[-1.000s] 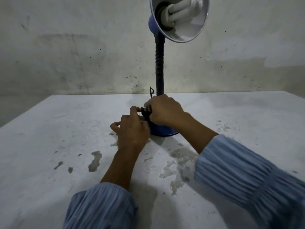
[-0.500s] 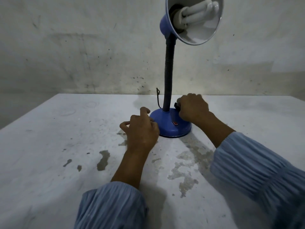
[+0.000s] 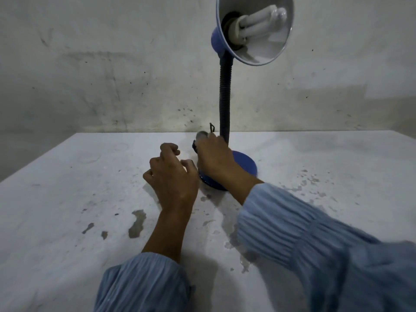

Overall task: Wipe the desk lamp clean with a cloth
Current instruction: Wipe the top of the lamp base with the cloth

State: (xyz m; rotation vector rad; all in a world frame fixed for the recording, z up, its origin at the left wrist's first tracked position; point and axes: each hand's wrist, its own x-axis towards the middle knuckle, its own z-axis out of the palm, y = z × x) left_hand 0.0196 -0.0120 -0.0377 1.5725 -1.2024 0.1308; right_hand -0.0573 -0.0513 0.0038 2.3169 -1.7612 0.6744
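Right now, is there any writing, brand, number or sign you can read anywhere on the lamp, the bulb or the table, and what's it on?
None can be read.
Lamp base: plain blue, no lettering shows; the right hand hides part of it.
Bulb: no print legible.
Table and wall: only stains and specks.

My only view comes from the head-worn camera, looking forward and down over both sleeves at the surface [image 3: 67,221] from close range, wide enough to reach the wall [image 3: 112,64] behind the desk lamp [image 3: 225,97].
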